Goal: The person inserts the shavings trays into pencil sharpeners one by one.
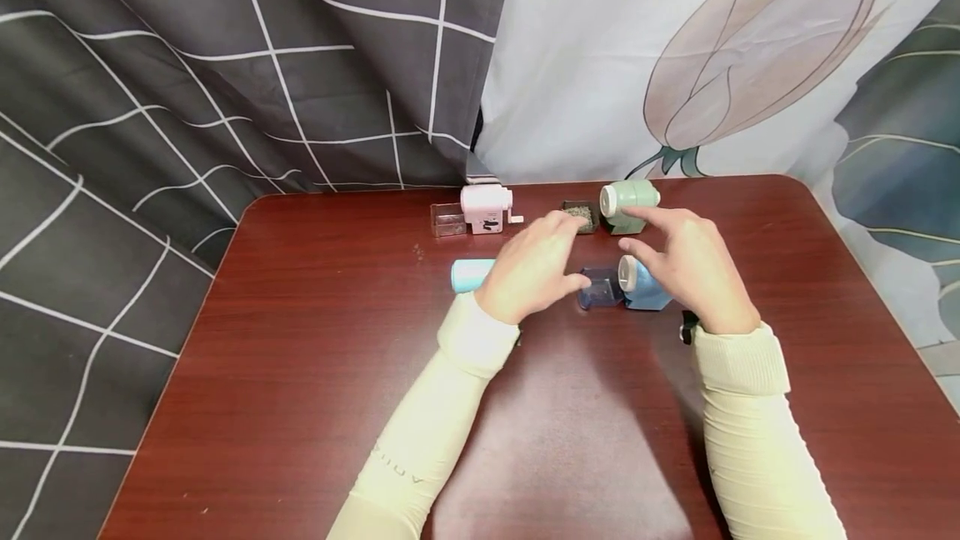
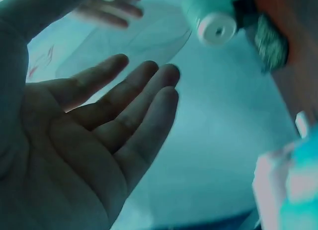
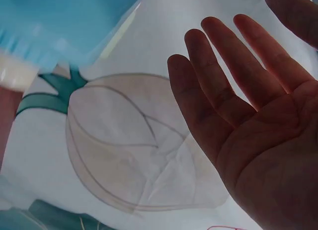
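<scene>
My left hand (image 1: pixel 534 263) hovers over the table, thumb and fingers apart, holding nothing. Beneath it a light-blue cylinder (image 1: pixel 471 275) pokes out; the rest is hidden by the hand. My right hand (image 1: pixel 693 265), also holding nothing, has its thumb and fingers spread beside two crank-type pencil sharpeners. The green sharpener (image 1: pixel 628 200) stands at the back with its drawer of shavings (image 1: pixel 580 213) out to the left. In front of it is the blue sharpener (image 1: pixel 645 286), partly covered by the right hand, with a dark clear drawer (image 1: pixel 600 288) at its left.
A pink pencil sharpener (image 1: pixel 483 207) with a side crank stands near the table's back edge, its clear drawer (image 1: pixel 448 220) out to the left. Small crumbs lie on the reddish-brown table (image 1: pixel 300 373). Curtains (image 1: pixel 585 65) hang right behind the back edge.
</scene>
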Action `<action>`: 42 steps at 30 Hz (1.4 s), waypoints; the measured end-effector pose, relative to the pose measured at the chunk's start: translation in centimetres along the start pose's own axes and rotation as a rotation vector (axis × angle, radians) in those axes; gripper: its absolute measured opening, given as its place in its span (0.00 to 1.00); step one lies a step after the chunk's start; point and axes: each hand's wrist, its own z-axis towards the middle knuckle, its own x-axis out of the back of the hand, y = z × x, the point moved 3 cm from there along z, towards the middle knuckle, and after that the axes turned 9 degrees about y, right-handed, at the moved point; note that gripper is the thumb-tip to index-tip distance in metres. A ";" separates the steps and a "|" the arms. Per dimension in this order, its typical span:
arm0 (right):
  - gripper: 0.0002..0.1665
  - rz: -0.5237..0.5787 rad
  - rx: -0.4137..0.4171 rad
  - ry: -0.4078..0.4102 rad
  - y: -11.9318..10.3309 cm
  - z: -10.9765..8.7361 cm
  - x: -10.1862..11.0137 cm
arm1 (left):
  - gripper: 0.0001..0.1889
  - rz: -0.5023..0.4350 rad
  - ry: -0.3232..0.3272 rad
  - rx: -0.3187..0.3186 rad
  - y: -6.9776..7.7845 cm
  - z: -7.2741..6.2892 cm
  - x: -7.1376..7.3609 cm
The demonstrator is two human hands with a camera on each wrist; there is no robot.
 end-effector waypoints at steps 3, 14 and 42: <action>0.24 -0.008 -0.005 0.003 0.6 -0.1 0.5 | 0.40 0.043 -0.075 0.029 0.6 0.6 -1.6; 0.24 -0.031 -0.025 0.022 2.5 -0.7 1.9 | 0.43 0.134 -0.201 0.049 1.5 1.2 -6.1; 0.25 -0.071 -0.045 -0.034 3.6 -1.1 2.3 | 0.22 0.078 -0.159 0.117 0.2 1.6 -8.5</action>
